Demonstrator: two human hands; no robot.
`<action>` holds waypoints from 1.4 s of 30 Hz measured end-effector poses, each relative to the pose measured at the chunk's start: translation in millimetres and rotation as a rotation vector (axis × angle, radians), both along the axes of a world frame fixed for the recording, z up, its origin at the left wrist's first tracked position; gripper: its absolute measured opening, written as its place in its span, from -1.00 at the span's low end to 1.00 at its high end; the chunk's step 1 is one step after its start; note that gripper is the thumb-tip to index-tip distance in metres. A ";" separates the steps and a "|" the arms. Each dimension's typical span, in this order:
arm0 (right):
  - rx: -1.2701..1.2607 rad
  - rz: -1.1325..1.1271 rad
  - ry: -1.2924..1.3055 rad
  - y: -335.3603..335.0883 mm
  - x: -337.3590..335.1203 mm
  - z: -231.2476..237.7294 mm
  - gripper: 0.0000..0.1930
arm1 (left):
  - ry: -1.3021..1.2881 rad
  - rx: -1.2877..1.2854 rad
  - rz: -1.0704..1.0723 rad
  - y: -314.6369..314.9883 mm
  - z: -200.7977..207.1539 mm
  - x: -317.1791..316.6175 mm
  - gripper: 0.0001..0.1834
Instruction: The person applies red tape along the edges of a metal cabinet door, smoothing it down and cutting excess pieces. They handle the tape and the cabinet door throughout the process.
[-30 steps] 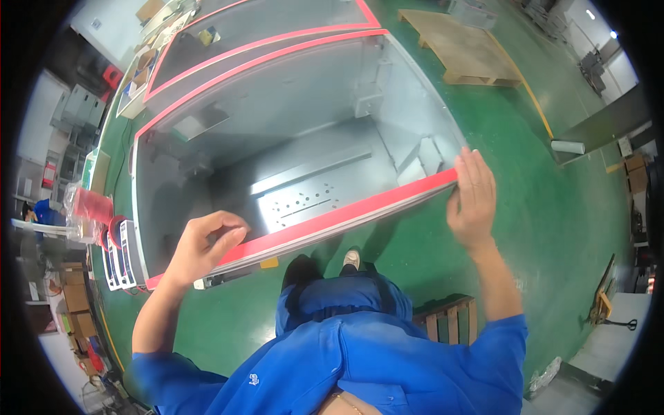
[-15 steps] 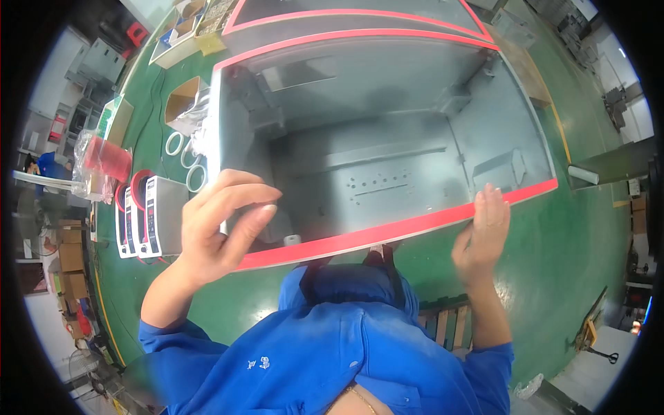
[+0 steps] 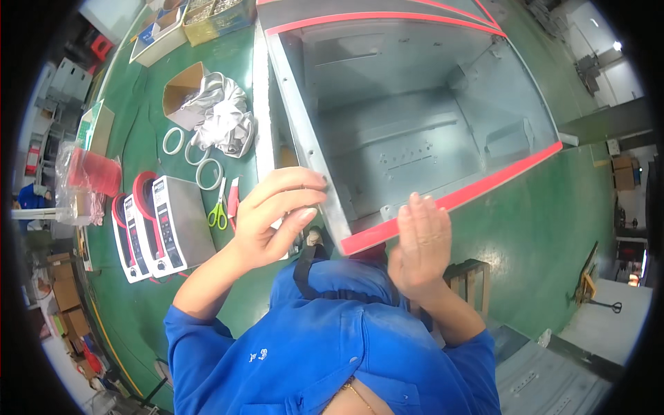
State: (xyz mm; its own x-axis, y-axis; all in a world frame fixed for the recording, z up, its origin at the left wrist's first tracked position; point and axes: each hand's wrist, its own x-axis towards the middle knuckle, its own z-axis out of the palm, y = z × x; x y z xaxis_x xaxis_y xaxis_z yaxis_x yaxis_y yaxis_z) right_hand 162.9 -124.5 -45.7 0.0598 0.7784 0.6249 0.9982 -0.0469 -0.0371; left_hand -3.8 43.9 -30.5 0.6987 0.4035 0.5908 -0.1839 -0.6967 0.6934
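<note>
A large grey metal cabinet (image 3: 408, 124) lies with its open side up in front of me. Its near rim carries a red strip (image 3: 477, 187), while the left rim (image 3: 302, 121) shows bare metal. My left hand (image 3: 277, 218) is at that left rim, its fingers curved and the thumb a little apart from them, with nothing visible between. Whether the fingertips touch the metal I cannot tell. My right hand (image 3: 420, 249) has its fingers straight and side by side, lying against the near red strip close to the cabinet's front left corner.
On the left stand white-and-grey boxes with red cables (image 3: 181, 221). Around them are green-handled scissors (image 3: 218, 216), several white tape rolls (image 3: 209, 173) and a carton (image 3: 184, 90) with white cloth (image 3: 225, 114). A wooden pallet (image 3: 472, 280) is behind my right arm.
The cabinet has shifted right in view and turned, so its left rim slants and more of the left side shows. My hands are nearer each other, the right one closer to the front left corner.
</note>
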 end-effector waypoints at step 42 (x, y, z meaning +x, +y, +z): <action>-0.009 0.411 0.468 22.2 10.8 33.6 -0.76 | 0.150 -0.287 0.089 -52.4 13.3 0.2 -0.89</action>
State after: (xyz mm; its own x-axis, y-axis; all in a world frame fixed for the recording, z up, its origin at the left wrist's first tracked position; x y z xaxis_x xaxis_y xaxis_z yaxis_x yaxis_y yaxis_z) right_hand 173.7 -102.3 -12.1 0.0201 0.8010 0.5983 0.8126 0.3355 -0.4765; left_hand -3.6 -8.5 -17.2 0.7240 0.6019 0.3370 -0.0119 -0.4776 0.8785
